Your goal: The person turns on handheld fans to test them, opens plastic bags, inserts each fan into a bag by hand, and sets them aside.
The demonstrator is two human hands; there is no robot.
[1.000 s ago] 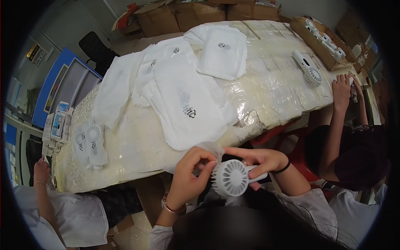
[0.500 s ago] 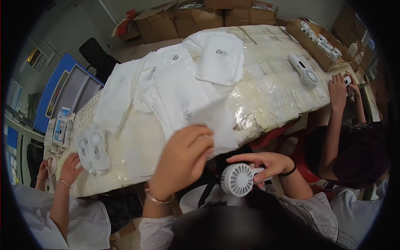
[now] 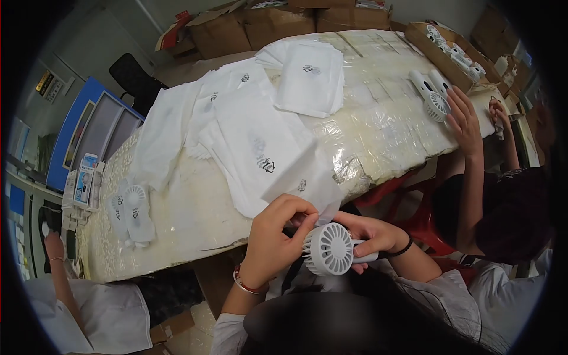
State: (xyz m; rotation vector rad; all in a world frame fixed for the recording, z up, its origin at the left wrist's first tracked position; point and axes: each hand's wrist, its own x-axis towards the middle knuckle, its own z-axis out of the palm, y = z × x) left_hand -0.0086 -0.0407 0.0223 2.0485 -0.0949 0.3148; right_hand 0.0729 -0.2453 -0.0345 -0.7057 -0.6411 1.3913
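Observation:
My right hand (image 3: pixel 381 236) is wrapped round the handle of a white handheld fan (image 3: pixel 334 249), its round slatted head toward my left hand. My left hand (image 3: pixel 281 228) is closed on the near edge of a white printed bag (image 3: pixel 307 184), thumb and fingers pinched together. That bag slopes up from a pile of similar white bags (image 3: pixel 251 142) on the table. The bag's near corner sits between my two hands; whether my right fingers also touch it I cannot tell.
On the plastic-wrapped table (image 3: pixel 378 106) lie another bag stack (image 3: pixel 310 77) and two bagged fans (image 3: pixel 137 213). At right, a co-worker's hand (image 3: pixel 466 121) touches fans (image 3: pixel 435 103) near a carton of fans (image 3: pixel 444 53). Retail boxes (image 3: pixel 86 183) stand left, beside another person.
My left hand has drawn the bag's edge nearer, beside the fan. My right hand and the fan shifted slightly. The right co-worker set down another fan; the left person's hand left the bagged fans.

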